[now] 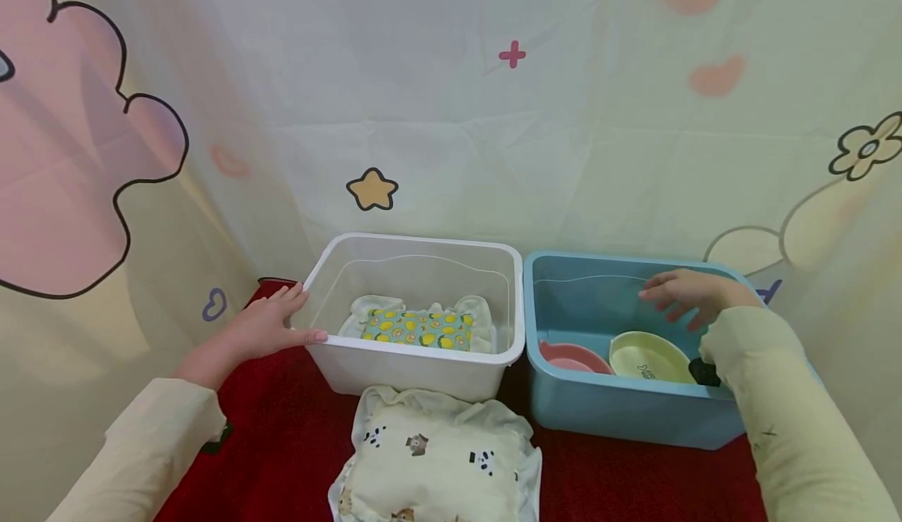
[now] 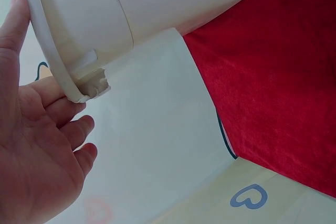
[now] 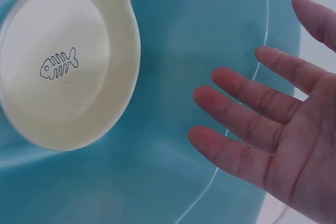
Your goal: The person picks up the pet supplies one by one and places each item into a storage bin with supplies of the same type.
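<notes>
A: Backdrop?
B: Pale curtain (image 1: 437, 76) across the far side, printed with hearts, a star, flowers. Below it, red cloth (image 1: 268, 428), plush-looking, under everything.

A: On the cloth?
B: Blue tub (image 1: 620, 411) at right, white tub (image 1: 405, 369) at left, side by side. Frilled animal-print cushion (image 1: 437, 467) just on the near side of the white one; lemon-print cushion (image 1: 416, 329) inside it.

A: Hands?
B: Both in pale sleeves, reaching far. Left hand (image 1: 268, 326): spread over the white tub's near-left corner, thumb along the near rim, fingertips at the left rim; touching, unclenched. Right hand (image 1: 687, 295): released, over the blue tub's right half, fingers apart and slightly bent.

A: Small items?
B: Pale yellow dish (image 1: 644, 356), fishbone drawn inside, on the blue tub's floor, near side, apart from the right hand. Pink dish (image 1: 574, 358) left of it; dark object (image 1: 705, 373) right, partly hidden.
</notes>
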{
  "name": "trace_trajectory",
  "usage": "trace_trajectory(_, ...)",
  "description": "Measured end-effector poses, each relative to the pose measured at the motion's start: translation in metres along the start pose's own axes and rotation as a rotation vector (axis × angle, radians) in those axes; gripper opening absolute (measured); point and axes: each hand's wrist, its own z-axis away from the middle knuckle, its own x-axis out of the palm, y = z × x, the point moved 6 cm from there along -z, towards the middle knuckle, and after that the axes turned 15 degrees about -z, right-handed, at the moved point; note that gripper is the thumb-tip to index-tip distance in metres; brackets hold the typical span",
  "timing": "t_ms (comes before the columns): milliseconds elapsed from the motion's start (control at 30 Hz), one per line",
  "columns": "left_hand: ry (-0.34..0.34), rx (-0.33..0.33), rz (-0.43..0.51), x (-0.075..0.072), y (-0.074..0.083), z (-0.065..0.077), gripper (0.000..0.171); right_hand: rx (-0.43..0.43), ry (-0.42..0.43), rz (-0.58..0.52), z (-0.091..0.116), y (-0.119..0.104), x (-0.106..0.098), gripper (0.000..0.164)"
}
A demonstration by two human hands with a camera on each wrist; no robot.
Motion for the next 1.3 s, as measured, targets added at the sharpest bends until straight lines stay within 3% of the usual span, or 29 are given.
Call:
trace_trajectory(1100, 0.003, 0.01, 0.02, -0.002, 0.003, 0.002, 0.098, -0.069, 0.152, 0.146, 0.028, -0.021, -0.011, 0.088)
trace_trajectory(1300, 0.011, 0.013, 0.015, -0.004, 0.005, 0.003, 0.098, -0.133, 0.152, 0.165, 0.031, -0.025, -0.007, 0.082)
